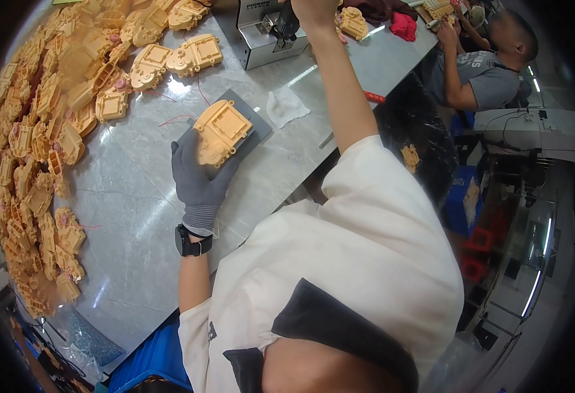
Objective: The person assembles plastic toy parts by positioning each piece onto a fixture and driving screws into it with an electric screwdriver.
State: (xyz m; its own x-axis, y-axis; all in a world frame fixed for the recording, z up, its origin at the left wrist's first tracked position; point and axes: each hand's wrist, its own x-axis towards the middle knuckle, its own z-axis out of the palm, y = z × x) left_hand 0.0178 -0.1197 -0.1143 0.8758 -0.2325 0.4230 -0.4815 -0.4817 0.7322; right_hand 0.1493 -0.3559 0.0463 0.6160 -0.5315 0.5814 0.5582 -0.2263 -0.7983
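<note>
Grey table (137, 216) — yellow housings (45, 131), cloth (286, 106)

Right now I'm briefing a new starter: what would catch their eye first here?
The sprawling heap of yellow plastic housings along the table's left edge. Next, the gray-gloved left hand gripping one yellow housing over a dark pad mid-table, and the right hand stretched up to the metal machine at the far edge.

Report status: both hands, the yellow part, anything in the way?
Left hand, gloved, holds yellow housing over grey pad. Right hand up at grey machine, grip unclear. White cloth lies beside pad.
</note>
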